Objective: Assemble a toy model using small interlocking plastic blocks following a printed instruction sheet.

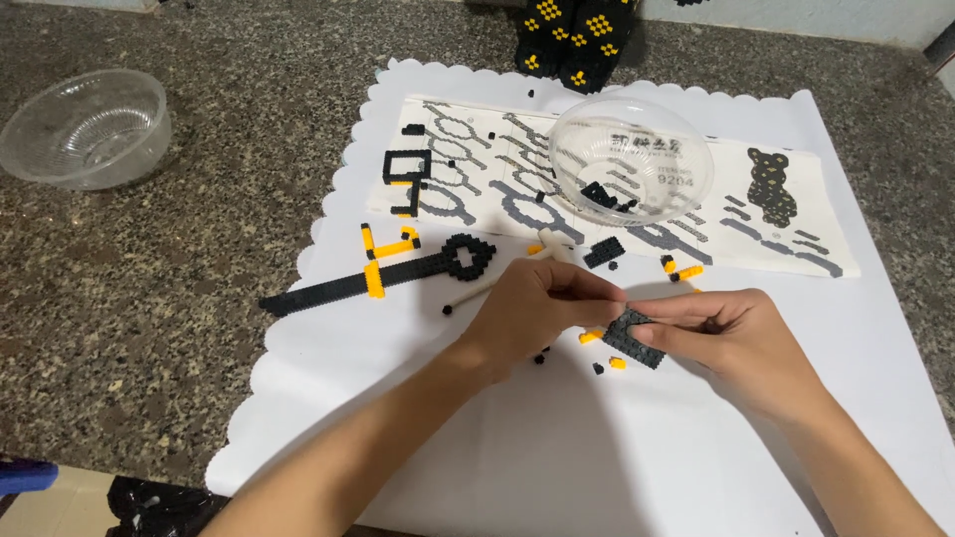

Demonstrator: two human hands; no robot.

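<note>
My left hand (542, 308) and my right hand (731, 333) meet over the white scalloped mat (557, 438). Both pinch a small flat black brick assembly (631, 336) held between their fingertips, just above the mat. Loose yellow and black tiny bricks (609, 363) lie under and around the hands. A long black and yellow sword-shaped brick build (383, 273) lies on the mat to the left of my left hand. A thin white stick (468, 293) lies partly hidden behind my left hand.
A clear plastic bowl (632, 159) with a few black bricks stands on the printed instruction sheet (756, 224). A second clear bowl (87, 126) sits on the granite counter (149, 298) at far left. A black and yellow brick model (572, 35) stands at the back.
</note>
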